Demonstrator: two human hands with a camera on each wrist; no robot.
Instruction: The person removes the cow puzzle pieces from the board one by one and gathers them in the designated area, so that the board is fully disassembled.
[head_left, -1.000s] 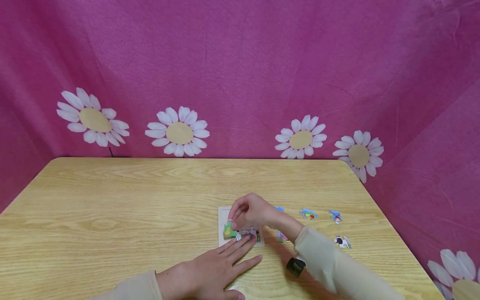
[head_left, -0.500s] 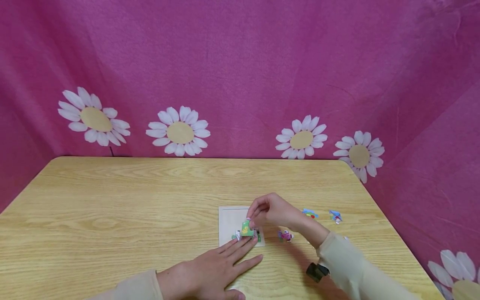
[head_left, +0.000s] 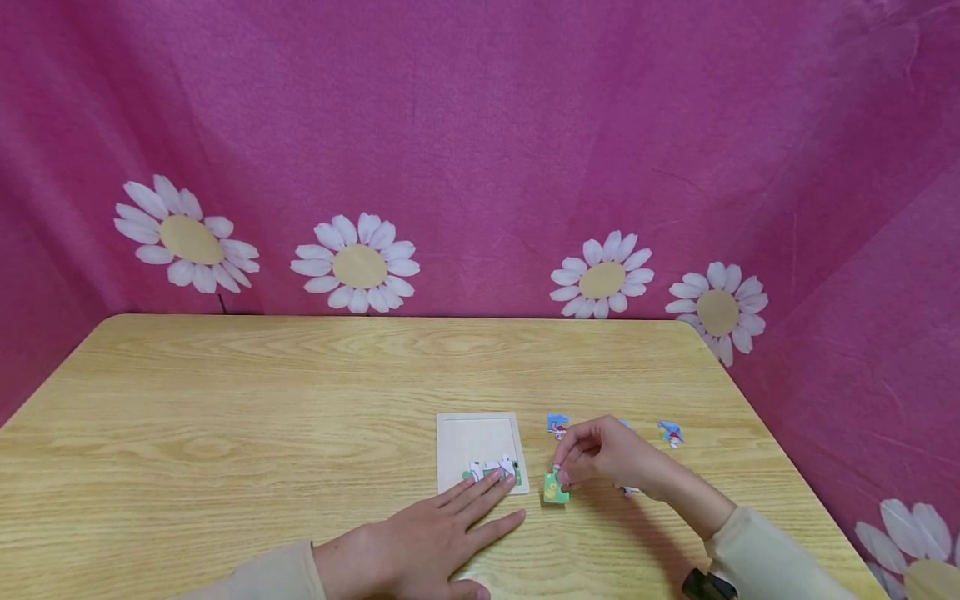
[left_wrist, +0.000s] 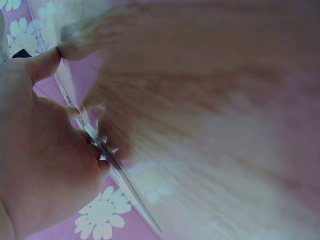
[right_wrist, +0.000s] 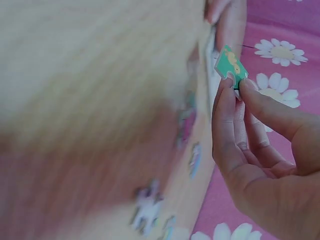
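Note:
My right hand [head_left: 615, 458] pinches a green jigsaw piece [head_left: 555, 489] between thumb and fingertips, right of a wooden puzzle tray [head_left: 472, 437]. In the right wrist view the same green piece [right_wrist: 229, 62] shows a yellow picture and a notch. Fingers straight, my left hand [head_left: 435, 533] lies across the tray's near edge. Its fingertips touch white-and-green jigsaw pieces [head_left: 491, 467] along the tray's near side and partly cover them. The left wrist view has this hand [left_wrist: 55, 155] beside the tray's edge, with ghosting blurring the rest.
Right of the tray lie a blue jigsaw piece [head_left: 557, 424] and, farther over, another blue one [head_left: 671, 432]. My right hand hides others in the head view. A pink piece [right_wrist: 187, 122] and a white piece [right_wrist: 146, 210] appear blurred in the right wrist view.
My right hand has carried the green jigsaw piece from the tray's left part rightward, off the tray and over the table beside it. The left hand has stayed in place.

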